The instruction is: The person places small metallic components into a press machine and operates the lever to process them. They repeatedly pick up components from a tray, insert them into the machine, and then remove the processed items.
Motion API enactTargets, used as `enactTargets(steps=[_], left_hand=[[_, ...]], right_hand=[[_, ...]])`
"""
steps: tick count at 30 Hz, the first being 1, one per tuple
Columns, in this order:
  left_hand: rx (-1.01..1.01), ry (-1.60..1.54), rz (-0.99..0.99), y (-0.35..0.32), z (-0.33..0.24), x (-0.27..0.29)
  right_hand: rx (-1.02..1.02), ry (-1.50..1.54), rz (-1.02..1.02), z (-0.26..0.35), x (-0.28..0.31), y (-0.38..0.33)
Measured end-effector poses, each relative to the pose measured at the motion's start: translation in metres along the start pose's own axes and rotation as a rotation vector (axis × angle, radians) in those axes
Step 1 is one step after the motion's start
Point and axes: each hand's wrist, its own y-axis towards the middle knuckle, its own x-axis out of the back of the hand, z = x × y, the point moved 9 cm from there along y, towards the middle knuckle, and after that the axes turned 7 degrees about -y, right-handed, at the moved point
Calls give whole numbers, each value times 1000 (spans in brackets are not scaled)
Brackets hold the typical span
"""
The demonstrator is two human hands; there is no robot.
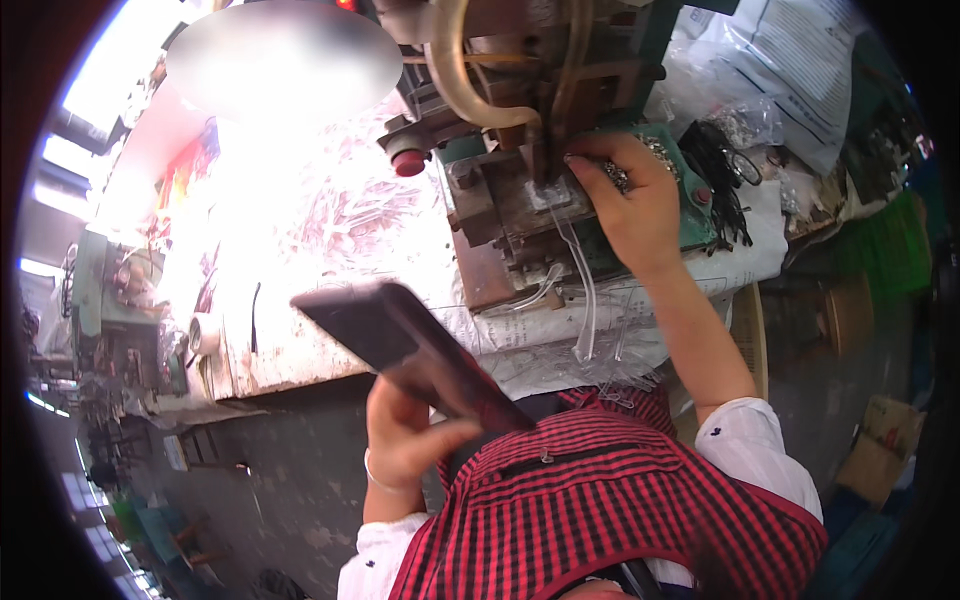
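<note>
A dark smartphone (400,345), tilted and slightly blurred, is in my left hand (405,435) in front of the table. My fingers wrap its lower part. My right hand (635,200) reaches to the bench machine, thumb and forefinger pinched by its upright metal electrodes (543,150). A tiny shiny piece seems to sit at the fingertips, too small to name. Beneath the electrodes, a clear plastic piece (548,195) lies on the metal block. Clear plastic strips (585,300) hang from there toward my apron. Small metal parts (617,177) lie beside my right palm, partly hidden by it.
A thick bent copper-coloured tube (450,70) and a red button (407,162) belong to the machine. Left of it, many clear strips (360,205) are heaped under bright light. Black cords (725,170) and plastic bags (770,80) lie at right. A tape roll (204,334) sits at the left edge.
</note>
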Motion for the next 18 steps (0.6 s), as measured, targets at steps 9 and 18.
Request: enactTargets(steps=[9,18], left_hand=[[-102,312,709,-17,-14,-81],[-336,444,744,-17,-23,-92]], right_hand=[[-92,364,-92,2,-16,-11],[-561,936,57,50,-9,-31]])
